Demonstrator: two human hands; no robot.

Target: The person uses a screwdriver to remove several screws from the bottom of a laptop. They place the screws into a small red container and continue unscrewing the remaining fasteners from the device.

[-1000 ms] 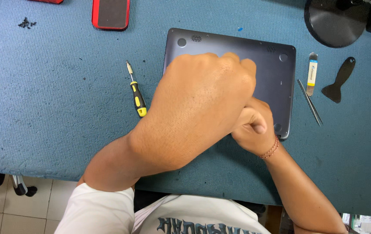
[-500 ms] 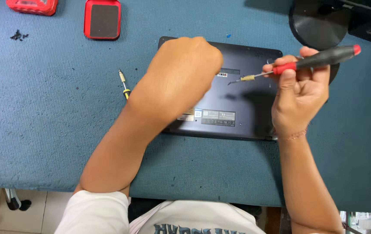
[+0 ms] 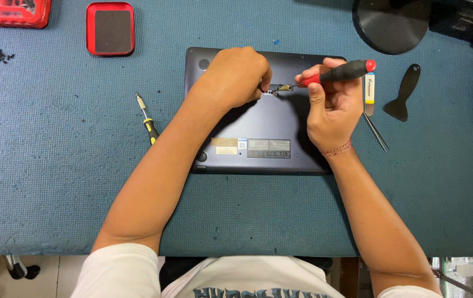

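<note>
three labels sit in a row near the front edge of the dark laptop base: a tan rectangle with a paler one just under it, a small blue-and-white square beside them, and a wide dark grey sticker to its right.

Bright, even light from overhead; soft shadows under both forearms on the table; sharp focus throughout; corners perhaps slightly bent.
</note>
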